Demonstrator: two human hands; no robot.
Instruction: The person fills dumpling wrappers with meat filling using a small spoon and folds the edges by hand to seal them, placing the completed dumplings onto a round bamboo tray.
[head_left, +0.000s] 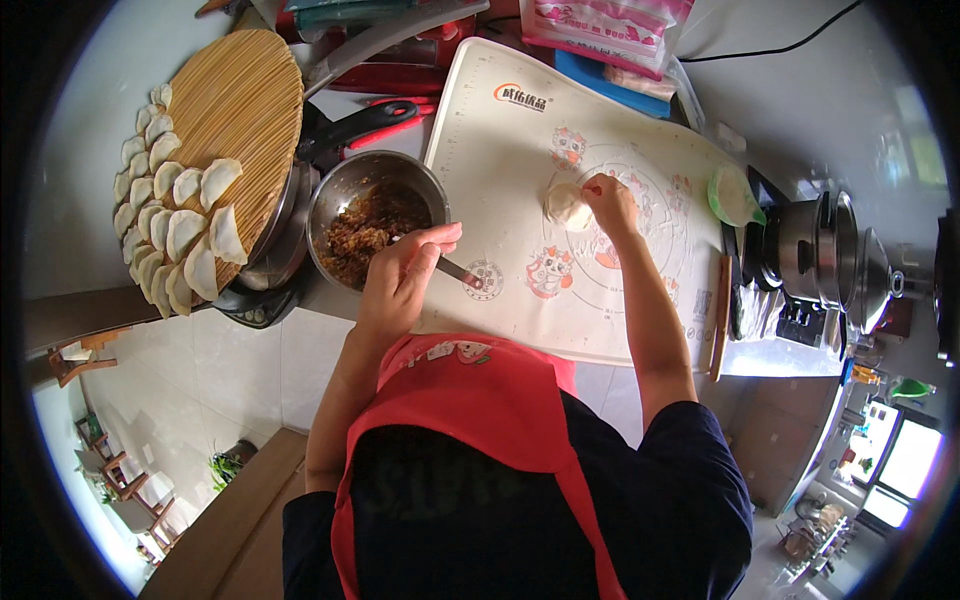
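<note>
My right hand (613, 204) pinches the edge of a round dough wrapper (566, 208). It lies on the white silicone kneading mat (495, 187); whether more wrappers lie under it, I cannot tell. Over the near rim of a steel bowl (317, 225) hovers my left hand (405, 274), its fingers stretched out and nothing in its grasp. Brown minced filling (367, 229) fills part of that bowl. A utensil handle (457, 274) sticks out from beneath the left hand, across the mat; its other end is hidden.
Folded dumplings (184, 232) stand in rows on a round slatted tray (236, 105) at the left. A black-handled pan (360, 129) is behind the bowl. At the right are a green-edged bowl of flour (733, 195), a wooden rolling pin (721, 319) and a steel pot (806, 251). A pink bag (607, 30) lies at the back.
</note>
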